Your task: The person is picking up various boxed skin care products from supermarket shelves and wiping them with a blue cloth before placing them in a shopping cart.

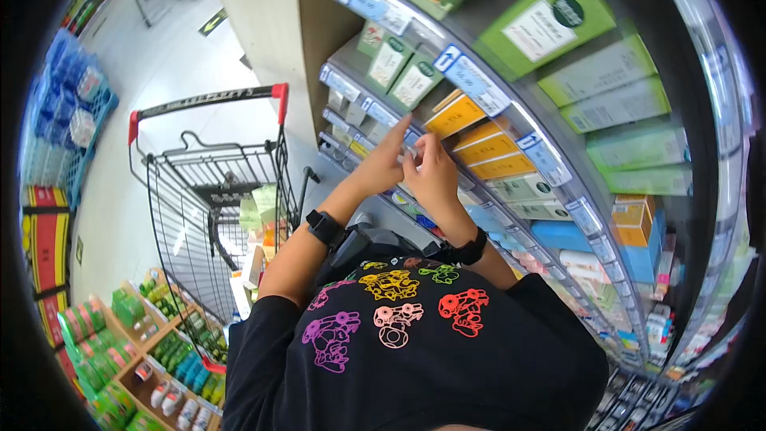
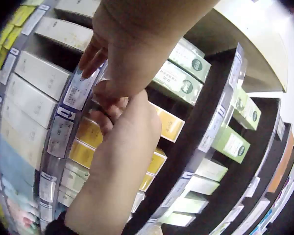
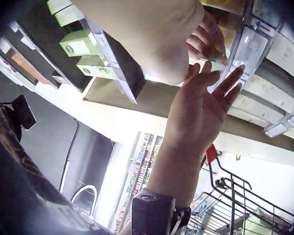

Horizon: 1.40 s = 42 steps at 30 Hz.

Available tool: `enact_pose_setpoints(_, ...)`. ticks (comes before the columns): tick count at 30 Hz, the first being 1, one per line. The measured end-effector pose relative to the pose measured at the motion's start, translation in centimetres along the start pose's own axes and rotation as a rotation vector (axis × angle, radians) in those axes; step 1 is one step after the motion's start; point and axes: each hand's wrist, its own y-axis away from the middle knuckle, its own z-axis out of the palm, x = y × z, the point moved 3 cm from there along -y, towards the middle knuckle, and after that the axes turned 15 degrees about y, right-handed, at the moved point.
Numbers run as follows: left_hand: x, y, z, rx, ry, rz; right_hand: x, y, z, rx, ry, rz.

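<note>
Both hands meet at the front edge of a shelf, below a yellow box [image 1: 456,116]. My left hand [image 1: 381,168] reaches up with its index finger extended. In the right wrist view, the left hand's straight fingers [image 3: 230,81] lie at a clear-covered price label [image 3: 249,49] on the shelf edge. My right hand [image 1: 433,172] is close beside it, fingers bent, near the same label strip. Its fingers [image 3: 208,39] curl in the right wrist view; I cannot tell whether they pinch anything. The left forearm partly covers the right hand in the left wrist view.
Green-and-white boxes [image 1: 405,72] and large green boxes [image 1: 550,20] stand on the shelves. A shopping cart [image 1: 215,96] with goods inside is at the left. Beyond it are a display of green packs [image 1: 96,343] and blue-wrapped bottles [image 1: 68,88]. A pale pillar [image 1: 259,8] adjoins the shelving.
</note>
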Motion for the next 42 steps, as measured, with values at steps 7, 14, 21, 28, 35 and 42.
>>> enact_pose_setpoints(7, 1.1, -2.8, 1.0, -0.043, -0.071, 0.046, 3.5, 0.9, 0.0, -0.018, 0.096, 0.116)
enact_pose_setpoints(14, -0.6, -2.6, -0.3, 0.088, -0.111, 0.007, 3.9, 0.6, 0.4, -0.006, 0.063, 0.121)
enact_pose_setpoints(21, -2.3, -4.8, -2.8, 0.170, 0.068, -0.001, 4.4, -0.1, 1.2, -0.081, 0.014, 0.164)
enact_pose_setpoints(28, -3.0, -5.5, -3.3, 0.191, 0.030, 0.049, 4.4, -0.2, 1.3, -0.083, 0.029, 0.188)
enact_pose_setpoints(35, -3.0, -6.0, -3.5, 0.181, -0.095, 0.103, 4.8, -0.1, 1.7, -0.050, -0.010, 0.193)
enact_pose_setpoints(42, -3.4, -6.7, -3.7, 0.221, -0.041, -0.036, 4.8, 0.2, 1.8, -0.076, -0.019, 0.222)
